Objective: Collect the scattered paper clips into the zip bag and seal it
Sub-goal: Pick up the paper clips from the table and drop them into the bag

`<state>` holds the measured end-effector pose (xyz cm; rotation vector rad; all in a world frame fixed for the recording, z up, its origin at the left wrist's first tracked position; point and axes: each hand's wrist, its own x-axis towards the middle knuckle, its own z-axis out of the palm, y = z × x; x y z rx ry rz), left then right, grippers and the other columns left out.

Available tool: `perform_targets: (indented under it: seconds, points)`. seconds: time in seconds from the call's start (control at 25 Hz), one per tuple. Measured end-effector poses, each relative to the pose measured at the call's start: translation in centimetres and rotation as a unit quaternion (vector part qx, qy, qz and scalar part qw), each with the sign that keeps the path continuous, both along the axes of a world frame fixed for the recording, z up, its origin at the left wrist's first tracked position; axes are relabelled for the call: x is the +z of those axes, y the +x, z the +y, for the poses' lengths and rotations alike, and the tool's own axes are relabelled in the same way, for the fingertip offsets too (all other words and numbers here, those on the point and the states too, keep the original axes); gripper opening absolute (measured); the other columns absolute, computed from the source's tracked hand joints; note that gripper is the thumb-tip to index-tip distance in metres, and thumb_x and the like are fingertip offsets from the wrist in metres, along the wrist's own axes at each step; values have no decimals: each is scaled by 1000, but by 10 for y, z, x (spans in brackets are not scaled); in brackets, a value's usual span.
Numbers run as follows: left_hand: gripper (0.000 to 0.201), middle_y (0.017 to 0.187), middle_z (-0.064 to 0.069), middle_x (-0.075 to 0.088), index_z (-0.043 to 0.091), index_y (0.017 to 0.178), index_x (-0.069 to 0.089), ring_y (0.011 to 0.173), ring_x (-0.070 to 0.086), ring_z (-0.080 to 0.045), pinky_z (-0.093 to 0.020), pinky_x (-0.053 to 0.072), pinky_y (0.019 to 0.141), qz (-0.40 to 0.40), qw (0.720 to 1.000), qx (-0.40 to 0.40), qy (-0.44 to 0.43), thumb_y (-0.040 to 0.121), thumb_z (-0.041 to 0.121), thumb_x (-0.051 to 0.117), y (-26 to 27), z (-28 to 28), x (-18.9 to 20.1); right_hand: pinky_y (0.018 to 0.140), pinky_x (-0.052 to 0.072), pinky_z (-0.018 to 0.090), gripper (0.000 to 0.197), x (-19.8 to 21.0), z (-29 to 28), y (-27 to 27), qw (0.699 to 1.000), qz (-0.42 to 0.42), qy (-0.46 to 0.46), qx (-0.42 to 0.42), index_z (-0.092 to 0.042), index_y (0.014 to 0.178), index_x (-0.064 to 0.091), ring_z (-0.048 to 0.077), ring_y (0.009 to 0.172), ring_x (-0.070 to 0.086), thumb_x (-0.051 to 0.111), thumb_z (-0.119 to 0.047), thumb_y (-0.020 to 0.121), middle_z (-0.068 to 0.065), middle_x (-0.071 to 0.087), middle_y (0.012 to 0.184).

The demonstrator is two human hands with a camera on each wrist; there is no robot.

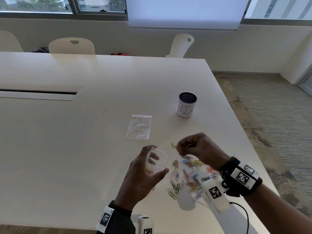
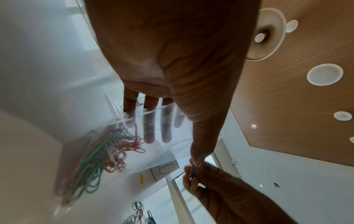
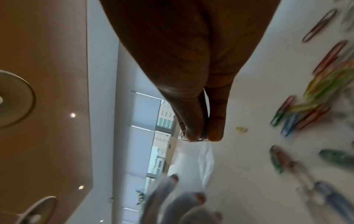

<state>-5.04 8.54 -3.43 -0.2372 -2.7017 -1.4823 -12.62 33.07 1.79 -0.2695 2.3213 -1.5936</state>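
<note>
My left hand [image 1: 157, 159] holds a clear zip bag [image 1: 164, 152] upright above the table, thumb on the near side and fingers on the far side, its mouth spread open. Several coloured paper clips [image 2: 99, 151] lie in its bottom. My right hand [image 1: 179, 148] hovers just right of the bag's mouth and pinches a few clips [image 3: 199, 137] between thumb and fingers. Many more coloured paper clips [image 1: 185, 176] lie scattered on the white table [image 1: 84, 149] below and between my hands. One yellow clip [image 1: 173, 145] lies apart, near the right fingertips.
A second, flat clear zip bag [image 1: 139, 126] lies farther back on the table. A round mesh cup [image 1: 186, 104] with a handwritten paper label stands behind it to the right. The table's right edge [image 1: 253, 146] runs close past my right wrist. A cable slot [image 1: 38, 92] sits far left.
</note>
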Motion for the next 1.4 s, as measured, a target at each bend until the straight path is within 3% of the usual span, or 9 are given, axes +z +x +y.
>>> perform_targets:
  seconds: [0.16, 0.32, 0.48, 0.6, 0.8, 0.96, 1.12, 1.28, 1.4]
  points:
    - [68, 112, 26, 62, 58, 130, 37, 104, 65, 3, -31, 66, 81, 8, 1000, -3, -15, 78, 56, 81, -1, 2, -1, 87, 63, 35, 14, 27, -24, 19, 998, 20, -57, 28, -5, 100, 80, 31, 86, 77, 79, -10, 87, 14, 80, 89]
    - [65, 107, 31, 61, 67, 119, 33, 100, 64, 7, -25, 63, 80, 12, 999, 2, -36, 80, 52, 82, 1, 3, 6, 81, 62, 20, 14, 36, -49, 31, 986, 146, 34, 73, -13, 100, 82, 5, 80, 77, 81, -10, 86, -4, 81, 88]
    - [66, 104, 26, 65, 49, 131, 43, 96, 68, 1, -29, 63, 80, 2, 1000, 13, -28, 81, 46, 85, 3, 4, 8, 80, 63, 21, 15, 39, -59, 33, 959, 235, 112, 116, -16, 105, 82, 0, 84, 76, 79, -15, 90, -5, 81, 98]
    - [65, 110, 21, 66, 46, 132, 43, 102, 66, 1, -30, 63, 80, 6, 1000, 9, -28, 81, 48, 84, 3, 3, 6, 78, 62, 18, 14, 43, -59, 31, 954, 251, 121, 114, -13, 103, 82, 1, 81, 76, 78, -11, 89, -8, 80, 94]
    - [71, 111, 21, 65, 43, 136, 44, 103, 65, 1, -31, 65, 79, 4, 1000, 10, -19, 79, 48, 85, 3, 0, 4, 74, 64, 25, 10, 27, -36, -8, 969, 229, 92, 15, -10, 95, 82, 9, 71, 75, 78, -4, 88, -1, 78, 80]
    - [72, 112, 22, 65, 45, 138, 42, 104, 65, 2, -31, 65, 79, -1, 1000, 5, -19, 80, 48, 85, 2, -2, 4, 89, 61, 32, 20, -24, -22, -37, 942, 218, 254, 8, -11, 110, 80, 14, 93, 75, 67, -4, 96, 6, 80, 108]
    - [71, 112, 20, 65, 43, 137, 43, 103, 66, 2, -28, 65, 77, -2, 1000, 4, -22, 80, 47, 85, 3, -3, 6, 109, 45, 26, 46, -55, -23, -38, 909, 187, 357, 104, -11, 138, 63, 19, 127, 59, 47, 8, 100, 3, 61, 143]
    - [72, 113, 19, 65, 42, 137, 43, 103, 67, 0, -31, 66, 77, -7, 1000, -2, -18, 80, 46, 86, 4, -6, 5, 109, 46, 27, 36, -52, -27, -11, 900, 177, 367, 156, -13, 138, 62, 16, 128, 53, 44, -9, 107, 1, 55, 142]
    - [72, 112, 20, 65, 42, 137, 43, 102, 66, 1, -29, 65, 77, -3, 1000, 2, -19, 79, 47, 86, 4, -6, 5, 103, 46, 24, 39, -39, -25, 19, 902, 152, 350, 200, -19, 133, 63, 12, 122, 53, 51, -43, 105, -3, 54, 137]
